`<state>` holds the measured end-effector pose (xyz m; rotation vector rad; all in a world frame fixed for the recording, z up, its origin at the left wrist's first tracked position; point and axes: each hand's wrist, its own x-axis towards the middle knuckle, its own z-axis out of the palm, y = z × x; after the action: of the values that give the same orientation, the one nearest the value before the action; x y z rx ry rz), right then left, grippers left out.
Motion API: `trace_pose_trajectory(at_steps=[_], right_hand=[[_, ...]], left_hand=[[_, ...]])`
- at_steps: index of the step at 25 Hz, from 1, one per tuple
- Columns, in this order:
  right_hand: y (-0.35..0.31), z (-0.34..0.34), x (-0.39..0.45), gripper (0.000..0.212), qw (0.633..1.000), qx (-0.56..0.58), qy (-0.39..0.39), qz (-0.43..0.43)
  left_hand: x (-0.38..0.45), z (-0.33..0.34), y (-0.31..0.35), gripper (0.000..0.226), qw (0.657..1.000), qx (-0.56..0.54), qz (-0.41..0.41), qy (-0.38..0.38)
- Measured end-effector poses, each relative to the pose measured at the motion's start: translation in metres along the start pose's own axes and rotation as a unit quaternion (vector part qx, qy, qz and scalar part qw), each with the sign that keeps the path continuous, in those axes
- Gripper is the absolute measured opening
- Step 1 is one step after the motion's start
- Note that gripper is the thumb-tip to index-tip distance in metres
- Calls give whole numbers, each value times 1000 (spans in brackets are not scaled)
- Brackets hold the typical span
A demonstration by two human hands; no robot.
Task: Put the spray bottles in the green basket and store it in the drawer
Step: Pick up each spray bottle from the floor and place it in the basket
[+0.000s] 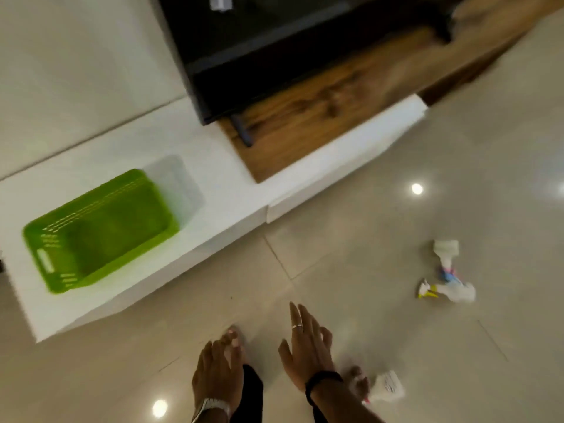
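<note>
The green basket stands empty on a low white ledge at the left. Two white spray bottles lie on the tiled floor at the right: one with a yellow trigger and another just behind it. A third white bottle lies near the bottom, beside my right foot. My left hand hangs low with fingers loosely together, holding nothing. My right hand is spread out above the floor, empty. The frame is blurred by motion.
A wooden cabinet front with a dark handle sits above the ledge, under a black glossy unit. Beside the basket is a clear plastic container. My feet stand on the glossy tiles below my hands.
</note>
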<state>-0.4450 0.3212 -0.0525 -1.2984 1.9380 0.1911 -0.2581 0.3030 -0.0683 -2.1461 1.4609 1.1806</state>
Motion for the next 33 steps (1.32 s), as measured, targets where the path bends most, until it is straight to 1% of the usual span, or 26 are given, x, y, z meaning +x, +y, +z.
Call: trace_pose_trajectory(at_steps=[2,4,6,8,11,13,15,17,19,22,25,28,30,31,33], right_hand=[[67,-5,-22,78,1000,5,0,6],[135,-9,-43,75,1000,6,15,24],[209,-6,-63,73,997,18,35,65],[281,10,-85,68,990,46,44,122],[375,53,-119,66,966,109,51,230],[429,92,-138,67,936,159,39,310],[468,135,-149,67,910,199,17,364],[497,178,-149,67,887,233,8,398],[516,210,-141,67,872,262,8,414],[534,242,-124,66,850,306,13,429],[538,267,-109,67,817,372,27,439],[536,294,-91,70,788,428,32,441],[538,318,-73,73,771,457,30,442],[540,328,-63,75,759,475,33,444],[544,349,-43,83,726,514,54,454]], left_hand=[[-13,25,34,62,996,66,61,-20],[-25,49,73,69,986,113,119,-27],[-35,78,121,81,971,163,175,-18],[-46,117,168,83,954,197,225,-11],[-63,189,220,78,928,236,288,-28],[-74,254,244,72,906,269,322,-63],[-83,323,257,69,883,297,348,-102],[-89,390,260,69,861,319,370,-140],[-90,447,256,71,843,336,383,-174],[-87,508,238,73,810,379,387,-226],[-75,546,220,75,787,427,357,-267],[-54,579,209,76,777,460,326,-280],[-37,607,200,77,771,474,321,-280],[-28,620,197,77,773,471,317,-283],[-12,646,189,76,799,436,291,-295]])
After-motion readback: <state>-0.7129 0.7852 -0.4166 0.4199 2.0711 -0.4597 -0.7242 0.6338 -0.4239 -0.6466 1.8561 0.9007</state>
